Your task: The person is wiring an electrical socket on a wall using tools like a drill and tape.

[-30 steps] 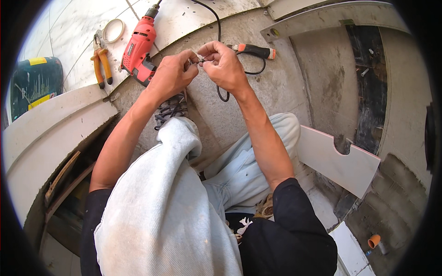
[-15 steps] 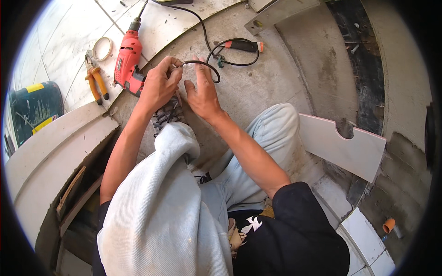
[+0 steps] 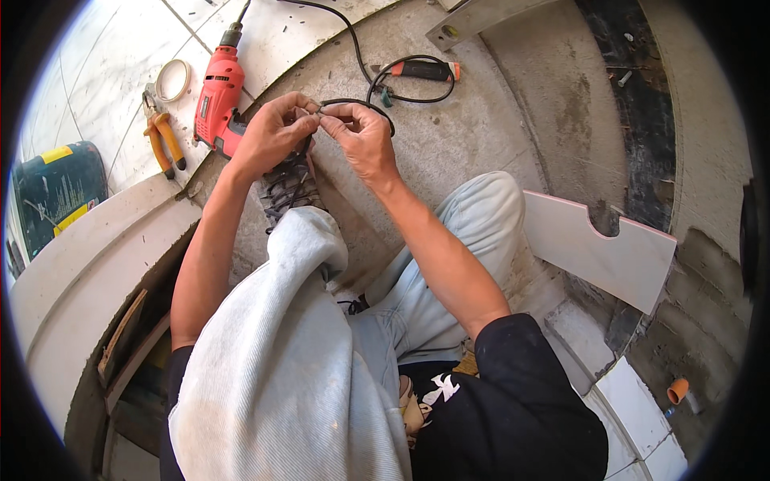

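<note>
In front of my shoe [image 3: 282, 192], my left hand [image 3: 274, 132] pinches the end of a black cable [image 3: 383, 114] between thumb and fingertips. My right hand [image 3: 367, 146] meets it there, its thumb and fingers closed on the same cable end; the very tip is too small to make out. From my hands the cable runs right and loops over the concrete floor. A red drill [image 3: 218, 100] lies just left of my left hand, its chuck pointing away and its grip partly hidden. Beyond my right hand rests a utility knife [image 3: 423, 70] with a black and orange handle.
Orange-handled pliers [image 3: 163, 143] and a tape roll [image 3: 173, 81] lie on white tiles at the left, near a teal container [image 3: 60, 188]. A notched tile [image 3: 589, 244] leans at the right. A metal level [image 3: 477, 20] lies far off, and an orange pipe end [image 3: 678, 390] sticks out lower right.
My right hand's fingers, stretched out along the cable before, have curled and closed on its end beside my left fingertips. My left hand keeps its pinch.
</note>
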Tool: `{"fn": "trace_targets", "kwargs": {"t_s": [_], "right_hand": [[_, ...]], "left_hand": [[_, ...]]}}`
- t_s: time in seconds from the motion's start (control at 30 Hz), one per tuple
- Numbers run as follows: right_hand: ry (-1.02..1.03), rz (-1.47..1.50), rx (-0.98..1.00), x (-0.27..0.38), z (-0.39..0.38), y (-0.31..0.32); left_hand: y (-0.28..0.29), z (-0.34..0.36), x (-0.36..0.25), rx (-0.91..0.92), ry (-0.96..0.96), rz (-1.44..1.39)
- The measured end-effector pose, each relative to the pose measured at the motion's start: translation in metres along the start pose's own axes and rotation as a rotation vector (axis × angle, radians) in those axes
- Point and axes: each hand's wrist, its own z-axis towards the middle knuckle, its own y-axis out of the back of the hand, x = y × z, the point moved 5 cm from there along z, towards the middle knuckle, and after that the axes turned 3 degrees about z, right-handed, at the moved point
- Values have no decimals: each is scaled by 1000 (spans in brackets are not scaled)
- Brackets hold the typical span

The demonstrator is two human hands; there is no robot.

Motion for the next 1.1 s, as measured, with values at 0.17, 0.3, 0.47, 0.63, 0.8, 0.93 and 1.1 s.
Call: {"fn": "trace_targets", "kwargs": {"t_s": [0.17, 0.3, 0.47, 0.63, 0.8, 0.93, 1.1], "right_hand": [[34, -116, 22, 4, -2, -3], [-4, -62, 18, 10, -6, -6], [14, -109, -24, 1, -5, -7], [2, -31, -87, -4, -6, -8], [-97, 82, -105, -8, -7, -7], [-170, 122, -127, -11, -9, -10], [-243, 233, -168, -8, -12, -16]], "left_hand": [[3, -1, 7, 21, 143, -283], [8, -3, 10, 7, 148, -286], [6, -2, 8, 10, 202, -394], [6, 0, 14, 43, 205, -440], [5, -1, 8, -19, 110, -364], [4, 1, 20, -51, 121, -438], [6, 0, 27, -101, 20, -375]]}}
